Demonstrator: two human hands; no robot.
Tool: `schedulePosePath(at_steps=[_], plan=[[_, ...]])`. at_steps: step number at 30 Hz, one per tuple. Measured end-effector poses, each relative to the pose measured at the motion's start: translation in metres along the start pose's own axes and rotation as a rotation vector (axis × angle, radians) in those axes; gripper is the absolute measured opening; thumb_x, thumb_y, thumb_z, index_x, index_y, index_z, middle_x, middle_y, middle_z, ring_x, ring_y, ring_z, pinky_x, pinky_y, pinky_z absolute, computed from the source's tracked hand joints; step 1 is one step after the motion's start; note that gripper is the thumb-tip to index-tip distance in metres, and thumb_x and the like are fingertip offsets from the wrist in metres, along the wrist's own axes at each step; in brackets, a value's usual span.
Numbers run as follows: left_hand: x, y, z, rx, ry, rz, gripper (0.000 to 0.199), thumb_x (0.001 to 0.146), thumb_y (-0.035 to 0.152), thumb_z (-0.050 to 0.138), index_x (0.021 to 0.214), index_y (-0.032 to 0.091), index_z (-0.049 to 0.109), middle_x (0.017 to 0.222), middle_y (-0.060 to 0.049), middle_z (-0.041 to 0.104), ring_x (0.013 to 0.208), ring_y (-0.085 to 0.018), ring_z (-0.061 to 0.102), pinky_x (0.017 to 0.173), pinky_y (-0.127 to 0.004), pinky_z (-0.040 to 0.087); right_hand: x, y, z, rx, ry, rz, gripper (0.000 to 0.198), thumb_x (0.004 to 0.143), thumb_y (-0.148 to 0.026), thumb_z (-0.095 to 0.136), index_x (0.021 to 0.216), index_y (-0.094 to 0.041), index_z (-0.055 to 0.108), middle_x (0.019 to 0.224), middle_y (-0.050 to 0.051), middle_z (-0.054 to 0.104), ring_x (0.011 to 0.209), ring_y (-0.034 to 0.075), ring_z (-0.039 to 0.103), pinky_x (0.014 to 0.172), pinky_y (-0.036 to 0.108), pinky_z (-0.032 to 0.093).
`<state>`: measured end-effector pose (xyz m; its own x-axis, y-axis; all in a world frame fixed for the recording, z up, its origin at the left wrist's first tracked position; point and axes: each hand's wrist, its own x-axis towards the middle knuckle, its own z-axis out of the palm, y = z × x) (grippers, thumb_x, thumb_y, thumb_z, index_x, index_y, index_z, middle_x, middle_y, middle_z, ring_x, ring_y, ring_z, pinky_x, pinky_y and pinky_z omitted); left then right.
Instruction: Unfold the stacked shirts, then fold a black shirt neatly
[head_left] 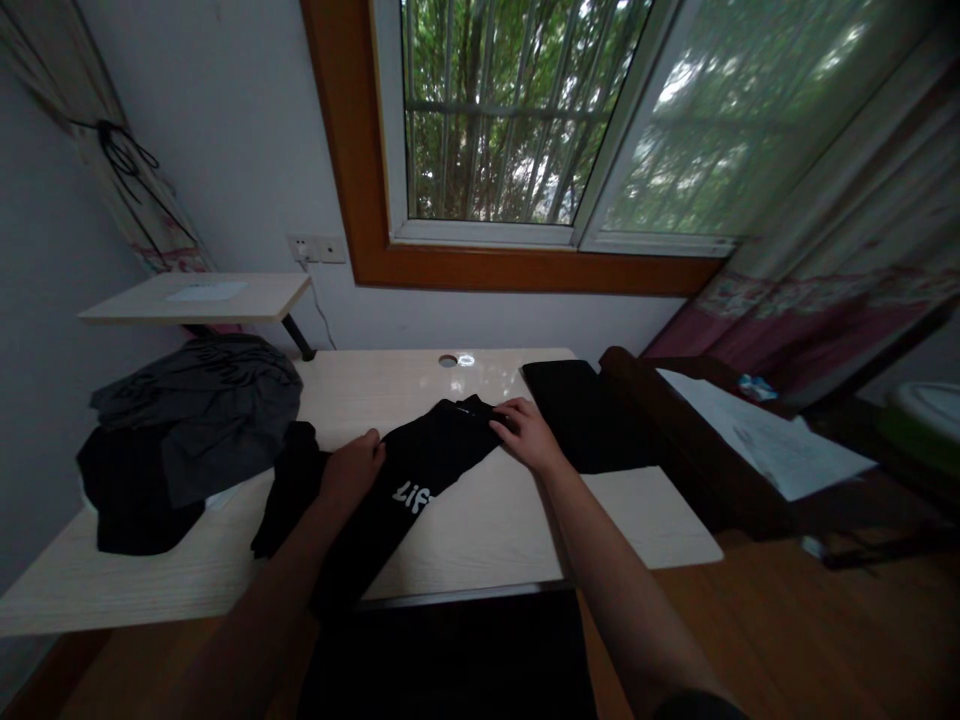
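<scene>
A black T-shirt (442, 440) with white lettering lies slanted across the light wooden desk (480, 545), its lower end hanging over the front edge. My left hand (354, 468) is closed on the shirt's left side. At its upper right end, my right hand (526, 435) pinches the fabric between thumb and fingers. A bunched part of black cloth (292, 485) lies to the left, beyond my left hand; whether it belongs to the same shirt I cannot tell. Just right of my right hand rests a flat, folded black garment (581, 410).
On the left is a heap of grey clothing (217, 400) and black clothing (135, 490), below a small raised shelf (195, 297). A dark brown piece of furniture (697, 460) bearing a white sheet (757, 435) stands at the right. The window (517, 120) is behind the desk.
</scene>
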<state>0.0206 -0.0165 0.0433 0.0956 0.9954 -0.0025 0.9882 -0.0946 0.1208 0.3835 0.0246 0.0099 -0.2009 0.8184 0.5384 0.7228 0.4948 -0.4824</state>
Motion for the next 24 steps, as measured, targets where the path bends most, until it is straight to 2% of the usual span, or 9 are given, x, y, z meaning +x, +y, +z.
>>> schedulePosePath(at_steps=[4, 9, 17, 24], plan=[[0.015, 0.008, 0.003, 0.016, 0.1, 0.015, 0.021, 0.102, 0.034, 0.038, 0.096, 0.023, 0.055, 0.092, -0.005, 0.07, 0.081, -0.02, 0.065, 0.067, -0.03, 0.033, 0.0, 0.01, 0.006, -0.048, 0.02, 0.017, 0.031, 0.09, -0.044, 0.068, 0.112, -0.024, 0.073, 0.115, 0.01, 0.062, 0.107, 0.028, 0.06, 0.1, 0.046, 0.051], [0.038, 0.007, 0.007, -0.063, 0.128, -0.01, 0.019, 0.1, 0.033, 0.041, 0.094, 0.024, 0.056, 0.088, -0.004, 0.068, 0.076, -0.019, 0.061, 0.064, -0.03, 0.03, 0.0, 0.021, 0.009, -0.104, 0.039, 0.025, 0.025, 0.09, -0.035, 0.065, 0.11, -0.023, 0.072, 0.116, 0.011, 0.06, 0.107, 0.028, 0.059, 0.1, 0.047, 0.051], [0.054, -0.009, 0.019, -0.205, 0.2, 0.078, 0.018, 0.097, 0.033, 0.046, 0.085, 0.023, 0.056, 0.08, -0.004, 0.065, 0.073, -0.021, 0.058, 0.065, -0.031, 0.034, 0.001, 0.01, 0.0, -0.124, 0.126, 0.038, 0.018, 0.096, -0.029, 0.055, 0.104, -0.022, 0.069, 0.113, 0.011, 0.061, 0.105, 0.028, 0.057, 0.097, 0.045, 0.05], [0.053, -0.014, 0.023, -0.316, 0.274, 0.258, 0.019, 0.093, 0.026, 0.05, 0.078, 0.022, 0.061, 0.088, -0.005, 0.069, 0.091, -0.022, 0.061, 0.09, -0.035, 0.044, 0.002, 0.01, -0.002, -0.143, 0.196, 0.125, 0.02, 0.1, -0.029, 0.045, 0.103, -0.021, 0.063, 0.101, 0.011, 0.062, 0.099, 0.028, 0.056, 0.092, 0.044, 0.048]])
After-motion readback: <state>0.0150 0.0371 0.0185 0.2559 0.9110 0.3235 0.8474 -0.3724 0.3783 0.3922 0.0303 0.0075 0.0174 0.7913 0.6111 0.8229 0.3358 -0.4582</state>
